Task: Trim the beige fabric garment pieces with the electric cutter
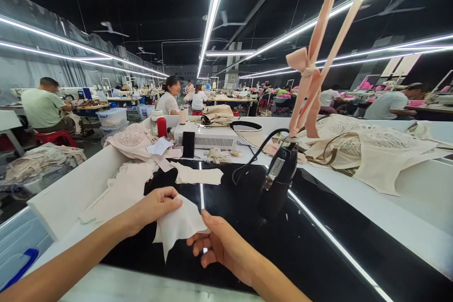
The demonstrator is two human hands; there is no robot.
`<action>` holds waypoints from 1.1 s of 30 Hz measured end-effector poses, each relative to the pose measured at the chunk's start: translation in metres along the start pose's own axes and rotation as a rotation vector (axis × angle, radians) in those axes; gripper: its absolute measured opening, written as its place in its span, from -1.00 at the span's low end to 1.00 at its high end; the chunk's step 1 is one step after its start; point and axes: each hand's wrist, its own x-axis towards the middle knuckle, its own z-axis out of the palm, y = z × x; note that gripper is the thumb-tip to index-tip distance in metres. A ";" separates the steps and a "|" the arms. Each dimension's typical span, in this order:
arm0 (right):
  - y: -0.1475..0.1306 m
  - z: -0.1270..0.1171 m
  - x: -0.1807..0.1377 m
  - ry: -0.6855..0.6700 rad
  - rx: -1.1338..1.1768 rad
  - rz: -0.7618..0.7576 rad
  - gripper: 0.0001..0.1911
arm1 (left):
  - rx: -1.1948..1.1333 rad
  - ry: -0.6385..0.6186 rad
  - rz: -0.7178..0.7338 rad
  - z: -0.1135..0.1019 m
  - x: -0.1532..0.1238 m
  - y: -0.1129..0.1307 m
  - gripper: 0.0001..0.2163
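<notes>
A small white fabric piece [180, 222] hangs over the glossy black tabletop [318, 240], its lower corner pointing down. My left hand [155, 205] pinches its upper left edge between thumb and fingers. At the right edge of the cloth, my right hand [222, 243] grips it near the thumb and index finger, the other fingers curled loosely below. Just beyond lies a flat cream fabric strip [198, 174]. Further left rests a pile of pale cut pieces [122, 186].
A black handheld device [281, 174] stands on the right, tied with a peach fabric band [313, 71]. Behind are a phone [188, 144], a white box [208, 137] and a red bottle [161, 127]. Lace garments [375, 151] lie at right. Several people sit in the background.
</notes>
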 end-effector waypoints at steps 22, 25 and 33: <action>0.020 -0.002 0.008 0.024 -0.156 0.015 -0.40 | 0.042 0.045 0.048 0.008 0.003 -0.013 -0.31; 0.022 -0.002 0.007 0.022 -0.164 0.016 -0.38 | 0.018 0.059 0.041 0.009 0.003 -0.019 -0.36; 0.017 -0.001 0.001 -0.026 -0.170 0.026 -0.37 | -0.091 0.062 0.041 0.012 0.004 -0.028 -0.43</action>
